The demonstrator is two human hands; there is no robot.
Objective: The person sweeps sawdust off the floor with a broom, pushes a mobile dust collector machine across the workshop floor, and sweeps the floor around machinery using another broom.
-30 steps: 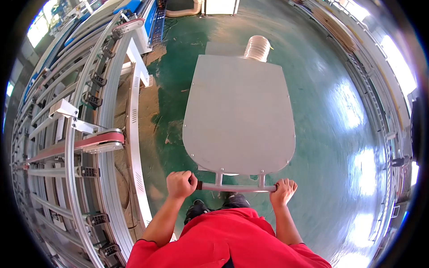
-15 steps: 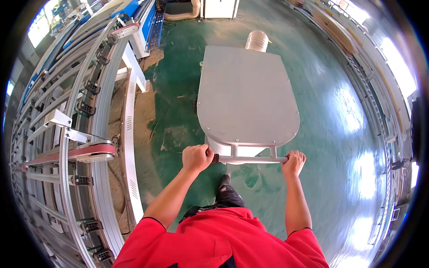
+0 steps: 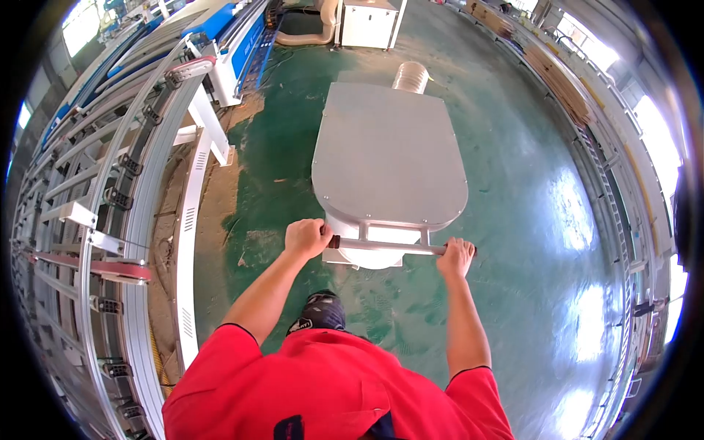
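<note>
A grey machine with a flat metal cover (image 3: 389,154) stands in front of me, a ribbed duct (image 3: 411,77) at its far end. From its near side juts a metal handle bar (image 3: 389,246). My left hand (image 3: 306,238) is wrapped round the bar's left end, beside a dark grip. Closed round the right end is my right hand (image 3: 457,258). Beneath the bar, a white rounded part (image 3: 370,258) of the machine shows.
Along the left runs a metal conveyor frame (image 3: 139,220) with a white base beam (image 3: 192,213). A white cabinet (image 3: 367,26) and a beige hose (image 3: 308,38) are at the back. Stacked boards (image 3: 554,81) lie on the right-hand line. Green floor (image 3: 513,220) surrounds the machine.
The machine's cover, handle and both my hands have shifted slightly left in view. More of the white lower part shows under the bar, and my visible foot has changed position.
</note>
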